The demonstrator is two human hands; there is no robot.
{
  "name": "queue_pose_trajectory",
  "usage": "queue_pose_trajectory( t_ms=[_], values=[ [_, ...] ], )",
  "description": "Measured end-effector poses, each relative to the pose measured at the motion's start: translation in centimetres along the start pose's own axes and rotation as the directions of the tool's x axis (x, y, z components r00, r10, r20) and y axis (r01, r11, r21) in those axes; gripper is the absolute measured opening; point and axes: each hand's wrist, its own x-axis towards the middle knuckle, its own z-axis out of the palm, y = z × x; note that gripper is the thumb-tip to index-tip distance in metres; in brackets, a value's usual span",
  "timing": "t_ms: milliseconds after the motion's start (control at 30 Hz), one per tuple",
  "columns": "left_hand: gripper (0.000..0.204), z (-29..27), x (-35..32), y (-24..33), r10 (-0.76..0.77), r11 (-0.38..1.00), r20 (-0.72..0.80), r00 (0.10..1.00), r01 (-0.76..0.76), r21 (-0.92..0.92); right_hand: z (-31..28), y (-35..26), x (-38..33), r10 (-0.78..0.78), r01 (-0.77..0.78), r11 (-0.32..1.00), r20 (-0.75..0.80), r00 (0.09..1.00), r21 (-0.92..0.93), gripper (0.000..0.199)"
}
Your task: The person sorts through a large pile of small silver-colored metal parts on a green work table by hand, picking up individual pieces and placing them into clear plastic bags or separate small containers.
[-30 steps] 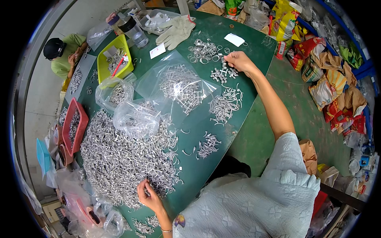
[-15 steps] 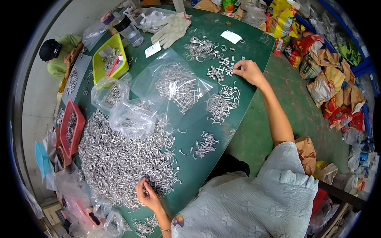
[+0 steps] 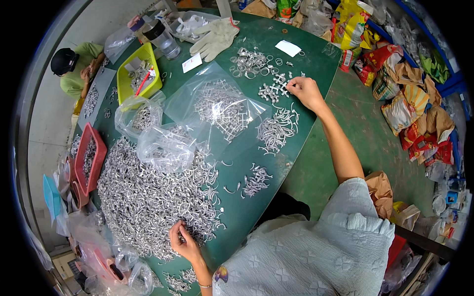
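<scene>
My right hand [image 3: 304,92] reaches to the far right of the green table, its fingertips pinched at the edge of a small cluster of cross-shaped silver metal pieces [image 3: 269,92]. Anything between those fingertips is too small to make out. My left hand [image 3: 185,244] rests at the near edge of a large heap of small curved silver metal pieces [image 3: 148,202], its fingers curled inward. A tiny dark spot shows at its fingertips, and what they hold is unclear. Silver rings [image 3: 251,63] lie beyond the crosses; a pile of curved metal strips [image 3: 276,130] lies nearer.
Clear plastic bags [image 3: 168,150] lie over the heap, one on linked metal pieces [image 3: 222,111]. A yellow-green basket [image 3: 120,81], a red tray [image 3: 100,148], a glove [image 3: 215,39] and a bottle [image 3: 168,45] stand around. Another person [image 3: 81,69] sits far left. Colourful sacks [image 3: 395,108] line the right.
My right hand has shifted slightly left and nearer, onto the edge of the cross-shaped pieces. My left hand has stayed at the heap.
</scene>
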Motion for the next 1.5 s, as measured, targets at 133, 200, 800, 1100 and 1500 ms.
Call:
queue_pose_trajectory(
  t_ms=[133,200,800,1100,1500],
  values=[
    [0.013,-0.1,-0.1,0.1,-0.015,0.999,-0.013,1.0,0.015,-0.035,0.1,1.3,1.1,0.006,0.01,0.974,-0.072,0.997,0.224,0.019],
    [0.014,-0.1,-0.3,0.1,-0.046,0.996,-0.026,0.999,0.043,-0.077,-1.3,1.1,2.3,0.131,-0.136,0.852,0.046,0.99,0.506,0.023],
    [0.012,-0.8,-0.9,0.1,-0.045,0.999,-0.037,0.998,0.044,-0.032,0.1,3.7,14.0,-0.218,0.181,0.955,-0.143,0.965,-0.236,0.019],
    [0.015,-1.9,-4.5,0.6,0.029,0.994,-0.138,0.99,-0.014,0.109,0.6,-12.6,-4.0,-0.561,0.565,0.825,-0.092,0.823,0.029,0.014],
    [0.039,-3.1,-8.8,1.6,-0.106,0.987,-0.135,0.985,0.12,0.103,14.0,-23.2,-23.0,-0.882,0.802,0.405,0.419,0.215,0.44,0.056]
  ],
)
